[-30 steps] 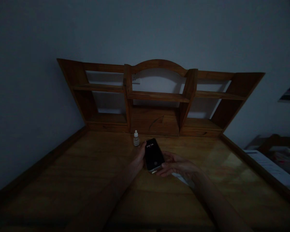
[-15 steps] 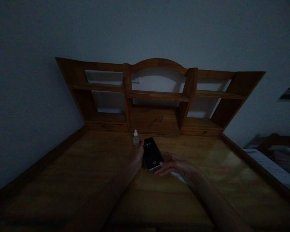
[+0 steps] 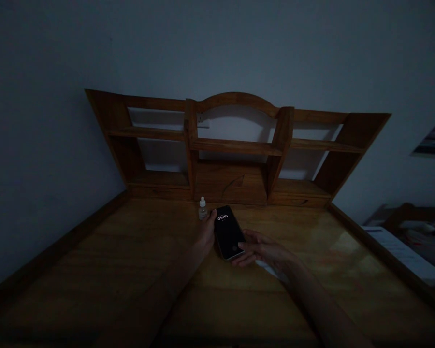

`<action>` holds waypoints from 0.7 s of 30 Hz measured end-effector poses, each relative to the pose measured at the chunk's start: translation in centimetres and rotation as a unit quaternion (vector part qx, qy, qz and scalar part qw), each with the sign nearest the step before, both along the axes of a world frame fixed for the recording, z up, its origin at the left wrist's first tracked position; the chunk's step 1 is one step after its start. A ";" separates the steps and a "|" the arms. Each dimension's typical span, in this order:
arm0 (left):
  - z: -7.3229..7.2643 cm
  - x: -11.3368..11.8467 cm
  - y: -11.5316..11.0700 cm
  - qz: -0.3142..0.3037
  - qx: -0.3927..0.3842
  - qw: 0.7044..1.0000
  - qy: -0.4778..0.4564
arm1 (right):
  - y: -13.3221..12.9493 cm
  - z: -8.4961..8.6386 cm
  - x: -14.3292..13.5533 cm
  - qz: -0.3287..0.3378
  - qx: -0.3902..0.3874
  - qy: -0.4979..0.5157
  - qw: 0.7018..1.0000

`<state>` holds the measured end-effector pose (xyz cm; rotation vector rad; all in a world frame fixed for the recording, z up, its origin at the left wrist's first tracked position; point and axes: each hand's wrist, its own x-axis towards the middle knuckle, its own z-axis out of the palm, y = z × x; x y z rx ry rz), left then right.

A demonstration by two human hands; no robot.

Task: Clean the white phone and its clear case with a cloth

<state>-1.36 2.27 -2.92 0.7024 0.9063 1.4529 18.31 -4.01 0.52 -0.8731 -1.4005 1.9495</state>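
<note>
A black smartphone [image 3: 229,235] is held above the desk, its dark screen showing 09:16 near the top and a faint round mark near the bottom. My left hand [image 3: 206,235] grips its left edge, thumb along the side and the other fingers hidden beneath. At the lower right corner, my right hand [image 3: 255,248] holds the phone too, thumb at the screen's edge and fingers below. Just beyond my left thumb stands a small clear bottle [image 3: 202,211] with a white cap, upright. Something white and flat [image 3: 270,268] lies partly hidden under my right wrist.
The wooden desk [image 3: 130,256] has raised rims on both sides. Along its back stands a wooden shelf unit [image 3: 235,145] against the wall, with a socket [image 3: 203,123] behind it. White sheets or boards [image 3: 402,251] are beyond the right rim. The room is dim.
The phone stays in both hands; its lower end has shifted slightly down and to the right. The clock digits read more sharply now. The whole view has moved a little.
</note>
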 end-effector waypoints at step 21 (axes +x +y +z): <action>4.0 0.7 -2.4 -0.210 0.024 0.954 0.211 | 2.7 -1.8 0.2 -0.155 -0.013 0.127 0.980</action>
